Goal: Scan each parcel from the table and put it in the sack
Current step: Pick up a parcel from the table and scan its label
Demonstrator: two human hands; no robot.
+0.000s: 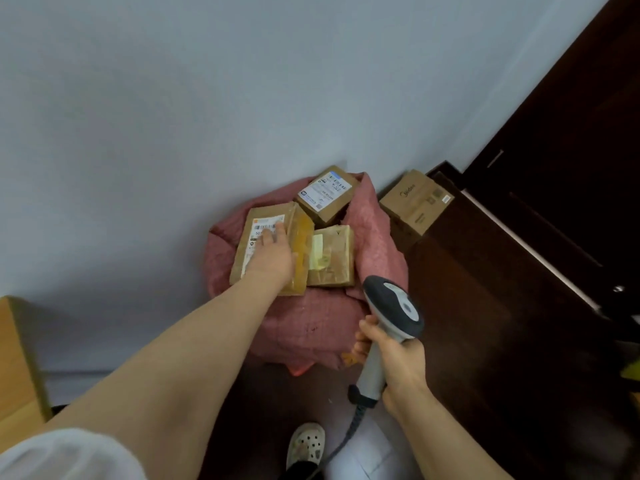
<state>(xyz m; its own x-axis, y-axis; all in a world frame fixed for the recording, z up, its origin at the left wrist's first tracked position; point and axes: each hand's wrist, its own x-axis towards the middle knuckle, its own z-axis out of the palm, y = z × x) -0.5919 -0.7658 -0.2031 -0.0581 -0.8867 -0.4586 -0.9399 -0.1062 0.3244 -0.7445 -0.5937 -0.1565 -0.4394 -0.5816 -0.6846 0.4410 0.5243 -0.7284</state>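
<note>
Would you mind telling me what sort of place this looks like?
Probably a small parcel-handling room: labelled parcels sit in a pink sack, and the right hand holds a barcode scanner.

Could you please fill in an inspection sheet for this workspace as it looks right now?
Surface: dark floor; only a light wooden edge, possibly the table, shows at far left.
Job's things: pink sack against the wall, with three parcels at its top: large parcel, blue-labelled parcel, small parcel; scanner beside them.
Clutter: printed cardboard box on the floor right of the sack.
Grippers: left hand rests flat on the large parcel's label; right hand grips the scanner's handle.
Cables: scanner cable runs down from the handle past a white clog.
Surroundings: grey wall; dark wooden door at right.
</note>
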